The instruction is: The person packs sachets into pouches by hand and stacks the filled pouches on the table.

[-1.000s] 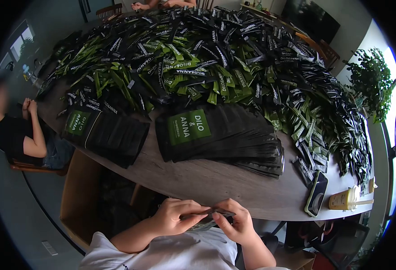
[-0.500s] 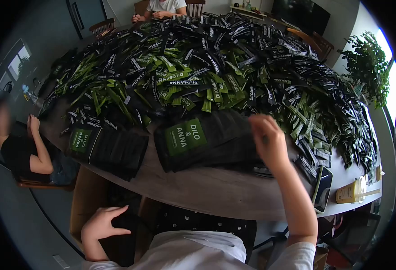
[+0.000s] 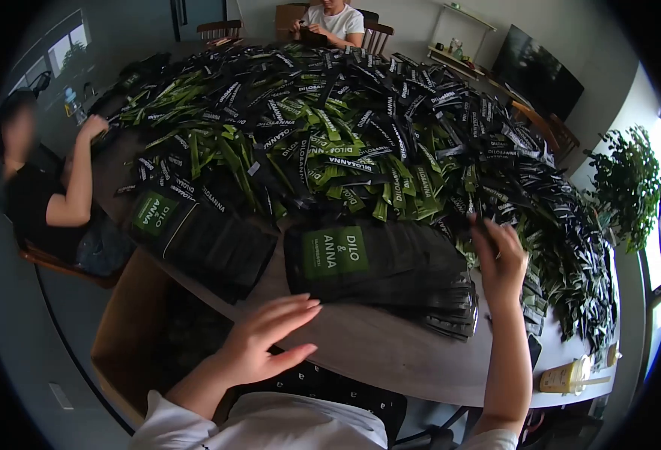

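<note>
The left hand (image 3: 259, 346) has its fingers spread, the thumb well apart from the others and nothing between them. Their tips are right by the near edge of a fanned stack of black pouches (image 3: 413, 259) with a green label; whether they touch it cannot be told. The right hand (image 3: 504, 264) is at the other end of that stack, fingers bent at the near edge of a heap of small packets (image 3: 338, 161). Blur hides whether these fingers grip a packet or only reach among them.

As far as the layout shows, much is left. The packets lie loose and mixed, black and green, spreading far beyond both hands and to the right of the right fingers. The pouches between the hands look flat, so they are probably unfilled. A second pouch stack (image 3: 222, 247), beyond and left of the left fingers, has a pale band (image 3: 180, 231) around it and seems unused.

What is done is harder to judge: left of the left hand, below the desk (image 3: 390, 367), a cardboard box (image 3: 132, 322) is too dark inside to count anything finished. Across the heap from the fingers, a person in a white shirt (image 3: 338, 24) handles something dark, too small to make out.
</note>
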Demonstrator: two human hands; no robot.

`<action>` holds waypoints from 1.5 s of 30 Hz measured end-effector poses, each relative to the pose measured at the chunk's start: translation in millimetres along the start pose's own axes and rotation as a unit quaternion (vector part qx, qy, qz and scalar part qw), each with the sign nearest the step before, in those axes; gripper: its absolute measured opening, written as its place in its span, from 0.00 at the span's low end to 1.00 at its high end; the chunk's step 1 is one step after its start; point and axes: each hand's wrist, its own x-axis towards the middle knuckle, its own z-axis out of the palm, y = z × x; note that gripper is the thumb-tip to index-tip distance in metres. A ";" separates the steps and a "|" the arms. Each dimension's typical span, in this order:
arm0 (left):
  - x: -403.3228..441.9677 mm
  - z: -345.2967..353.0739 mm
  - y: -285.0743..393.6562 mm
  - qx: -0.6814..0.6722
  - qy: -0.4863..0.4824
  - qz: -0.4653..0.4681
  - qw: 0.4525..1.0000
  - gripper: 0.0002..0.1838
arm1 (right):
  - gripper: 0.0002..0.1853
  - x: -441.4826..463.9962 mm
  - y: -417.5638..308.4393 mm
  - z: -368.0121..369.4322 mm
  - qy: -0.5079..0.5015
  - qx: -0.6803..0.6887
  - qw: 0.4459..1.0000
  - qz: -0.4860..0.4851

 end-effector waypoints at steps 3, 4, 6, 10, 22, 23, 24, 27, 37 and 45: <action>29.2 46.7 21.2 0.031 -0.025 0.019 0.999 0.49 | 0.17 -50.5 -53.2 -15.8 -0.167 0.141 0.966 -0.140; 33.2 66.9 26.7 0.034 -0.032 0.041 0.998 0.46 | 0.18 -63.4 -74.2 -19.9 -0.223 0.168 0.951 -0.135; 22.6 105.6 18.8 -0.133 -0.050 0.072 0.987 0.32 | 0.16 -92.1 -91.1 -24.2 -0.176 0.211 0.959 -0.061; 1.4 123.4 22.6 -0.244 -0.186 0.049 0.951 0.17 | 0.16 -141.4 -86.1 -28.4 -0.093 0.251 0.962 -0.047; 56.5 67.6 -24.3 -0.022 0.014 0.051 0.998 0.21 | 0.32 -222.5 -45.7 -0.2 0.351 0.319 0.874 0.104; 61.2 64.0 -34.4 0.126 0.040 0.021 0.991 0.24 | 0.26 -201.0 -63.3 7.8 0.234 0.221 0.922 0.218; 56.7 67.0 -46.4 0.190 0.024 -0.030 0.981 0.27 | 0.20 -197.2 -67.0 9.1 0.178 0.233 0.916 0.274; 40.5 75.8 -60.4 0.185 -0.022 -0.028 0.982 0.23 | 0.13 -193.3 -76.8 0.6 0.188 0.284 0.917 0.207; 10.6 71.1 -8.9 0.198 0.119 0.086 0.969 0.16 | 0.20 -178.6 -69.1 -1.7 0.179 0.471 0.784 0.363; -28.0 89.5 30.6 0.101 -0.024 0.115 0.988 0.13 | 0.23 -180.0 -75.5 -2.9 0.009 0.333 0.809 0.485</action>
